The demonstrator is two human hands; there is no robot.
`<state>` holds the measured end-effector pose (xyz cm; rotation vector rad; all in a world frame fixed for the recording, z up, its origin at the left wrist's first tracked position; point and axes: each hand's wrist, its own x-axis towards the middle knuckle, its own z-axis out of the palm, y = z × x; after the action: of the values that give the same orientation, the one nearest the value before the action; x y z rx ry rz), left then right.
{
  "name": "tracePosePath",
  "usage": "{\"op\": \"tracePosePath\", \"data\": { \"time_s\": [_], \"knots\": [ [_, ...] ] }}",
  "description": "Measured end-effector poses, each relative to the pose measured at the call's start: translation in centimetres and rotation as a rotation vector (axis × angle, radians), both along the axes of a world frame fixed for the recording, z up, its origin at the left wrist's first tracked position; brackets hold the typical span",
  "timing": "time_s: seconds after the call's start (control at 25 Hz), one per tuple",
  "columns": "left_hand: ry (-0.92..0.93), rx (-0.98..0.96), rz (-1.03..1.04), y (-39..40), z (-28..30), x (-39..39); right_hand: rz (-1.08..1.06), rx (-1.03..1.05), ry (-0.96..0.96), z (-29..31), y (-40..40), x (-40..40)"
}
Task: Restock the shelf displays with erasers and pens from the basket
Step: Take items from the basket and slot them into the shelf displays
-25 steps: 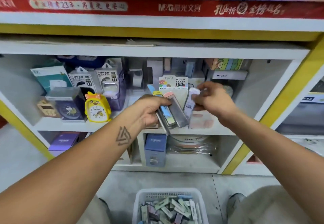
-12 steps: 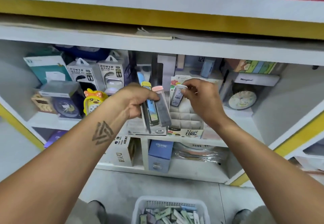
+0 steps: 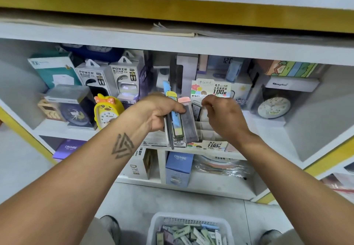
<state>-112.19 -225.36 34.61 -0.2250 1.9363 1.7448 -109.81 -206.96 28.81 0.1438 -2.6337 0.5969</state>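
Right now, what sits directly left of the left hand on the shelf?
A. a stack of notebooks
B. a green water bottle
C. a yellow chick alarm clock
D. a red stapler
C: the yellow chick alarm clock with a bow stands just left of the left hand, which grips a bundle of slim cases.

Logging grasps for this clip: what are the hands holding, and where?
The left hand grips a bundle of slim cases around their upper middle. Whether the right hand pinches the case at the display box cannot be told.

Left hand (image 3: 157, 110) fingers curled, gripping; right hand (image 3: 226, 116) fingers pinched.
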Motion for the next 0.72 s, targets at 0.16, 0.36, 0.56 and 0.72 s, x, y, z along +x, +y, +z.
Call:
{"op": "tracePosePath", "data": {
  "time_s": [0.16, 0.36, 0.56, 0.72],
  "knots": [
    [0.005, -0.012, -0.034, 0.7, -0.2, 0.2, 0.079, -0.604, -0.17, 1.9, -0.5, 0.7],
    [0.014, 0.023, -0.075, 1.2, -0.1, 0.6, 0.176, -0.711, -0.268, 2.4, -0.9, 1.4],
    [0.029, 0.052, -0.09, 0.9, 0.1, 0.7, 0.177, -0.815, -0.333, 3.3, 0.0, 1.5],
    [0.036, 0.073, -0.091, 0.8, 0.0, 0.6, 0.167, -0.784, -0.317, 3.5, 0.1, 1.7]
  ]
}}
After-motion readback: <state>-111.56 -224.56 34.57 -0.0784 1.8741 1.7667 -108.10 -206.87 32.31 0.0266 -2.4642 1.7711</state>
